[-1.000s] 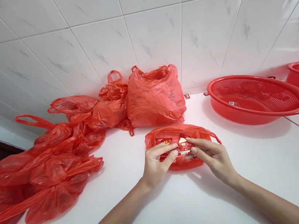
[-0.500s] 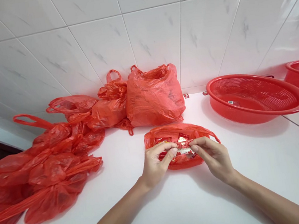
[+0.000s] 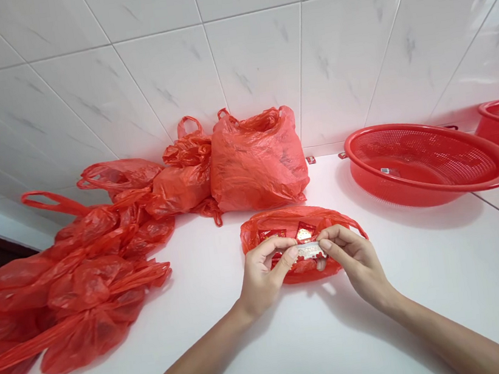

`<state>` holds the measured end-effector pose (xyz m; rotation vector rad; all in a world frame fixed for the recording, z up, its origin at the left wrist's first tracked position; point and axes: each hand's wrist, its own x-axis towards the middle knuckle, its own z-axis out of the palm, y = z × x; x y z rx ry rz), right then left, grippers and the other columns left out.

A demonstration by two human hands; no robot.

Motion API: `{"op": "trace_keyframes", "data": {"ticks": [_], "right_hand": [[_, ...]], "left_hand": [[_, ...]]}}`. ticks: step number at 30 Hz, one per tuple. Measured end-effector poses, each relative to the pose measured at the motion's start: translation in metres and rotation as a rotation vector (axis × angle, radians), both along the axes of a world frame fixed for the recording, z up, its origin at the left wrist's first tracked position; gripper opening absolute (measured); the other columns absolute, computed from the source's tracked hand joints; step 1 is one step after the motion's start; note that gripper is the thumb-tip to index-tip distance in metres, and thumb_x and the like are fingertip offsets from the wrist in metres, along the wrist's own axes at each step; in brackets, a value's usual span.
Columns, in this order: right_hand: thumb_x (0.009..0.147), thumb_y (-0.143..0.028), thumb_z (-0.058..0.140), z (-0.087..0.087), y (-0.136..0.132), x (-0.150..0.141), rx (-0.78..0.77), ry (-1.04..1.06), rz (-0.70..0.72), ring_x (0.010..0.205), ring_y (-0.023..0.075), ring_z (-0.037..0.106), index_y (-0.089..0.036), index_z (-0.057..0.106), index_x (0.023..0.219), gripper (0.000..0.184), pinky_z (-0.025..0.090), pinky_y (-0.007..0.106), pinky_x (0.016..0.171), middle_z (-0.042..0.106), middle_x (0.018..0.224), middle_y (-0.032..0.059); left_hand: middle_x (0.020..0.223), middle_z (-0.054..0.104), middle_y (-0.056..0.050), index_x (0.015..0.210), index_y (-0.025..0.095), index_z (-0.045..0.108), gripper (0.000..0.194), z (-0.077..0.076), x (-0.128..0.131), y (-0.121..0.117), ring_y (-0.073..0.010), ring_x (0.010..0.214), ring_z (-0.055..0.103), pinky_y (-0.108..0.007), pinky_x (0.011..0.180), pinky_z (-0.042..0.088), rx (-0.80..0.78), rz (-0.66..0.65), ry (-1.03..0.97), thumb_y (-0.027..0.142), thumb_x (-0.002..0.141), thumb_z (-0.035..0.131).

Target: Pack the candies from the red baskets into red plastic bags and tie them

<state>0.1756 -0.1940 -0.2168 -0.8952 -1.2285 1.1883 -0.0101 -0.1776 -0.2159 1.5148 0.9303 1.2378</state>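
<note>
Over the centre of the white counter (image 3: 296, 334), a small silver strip (image 3: 308, 250) is held with its long axis running left to right, pinched between the left hand (image 3: 261, 277) and right hand (image 3: 356, 265); each grip is clenched on one end, neither hand nearer. Beneath it, a red plastic bag (image 3: 251, 236) holds red packets (image 3: 305, 230). A red plastic colander (image 3: 425, 158) stands to the right.

Hands (image 3: 261, 277) (image 3: 358, 264) over bag (image 3: 251, 239) — colanders (image 3: 391, 183) right.

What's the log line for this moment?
left hand: pinches silver strip | right hand: pinches same strip | below: red plastic bag
</note>
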Motion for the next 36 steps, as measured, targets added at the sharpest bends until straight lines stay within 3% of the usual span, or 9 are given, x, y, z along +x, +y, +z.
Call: {"op": "trace_keyframes", "data": {"ticks": [6,12,24,36], "right_hand": [[0.093,-0.040,0.068,0.0003,-0.0003,0.0001,0.041,-0.033,0.003,0.058,0.0124,0.067,-0.021,0.065,0.088,0.020,0.055,0.025,0.059,0.067,0.075,-0.0011],[0.093,-0.039,0.069,-0.0010,-0.0027,0.0005,0.040,0.007,0.001,0.056,0.0141,0.069,-0.025,0.050,0.091,0.023,0.054,0.026,0.059,0.069,0.070,-0.0036],[0.096,-0.035,0.064,-0.0040,-0.0040,0.0005,0.143,-0.024,-0.026,0.062,0.0148,0.071,-0.025,0.056,0.097,0.013,0.058,0.028,0.061,0.071,0.079,-0.0014],[0.098,-0.033,0.062,-0.0079,-0.0047,0.0020,0.171,-0.065,-0.043,0.066,0.0148,0.071,-0.025,0.058,0.100,0.009,0.059,0.028,0.063,0.072,0.082,0.0002]], "left_hand": [[0.081,0.066,0.000,0.100,0.020,0.068,0.018,-0.0020,-0.0005,-0.0003,-0.0130,0.078,0.064,-0.022,0.074,0.053,0.023,0.057,-0.046,0.024,0.084,0.074],[0.082,0.067,-0.001,0.088,0.018,0.068,0.005,0.0007,-0.0008,-0.0010,-0.0137,0.077,0.063,-0.024,0.074,0.053,0.069,0.009,-0.022,0.023,0.088,0.069],[0.091,0.074,-0.006,0.098,0.016,0.074,0.016,0.0003,-0.0019,-0.0017,-0.0184,0.085,0.069,-0.028,0.080,0.057,0.022,0.007,0.008,0.028,0.088,0.070],[0.099,0.075,-0.007,0.104,0.018,0.074,0.022,0.0007,-0.0056,-0.0030,-0.0188,0.089,0.069,-0.030,0.084,0.057,0.121,0.000,0.073,0.024,0.082,0.075]]}}
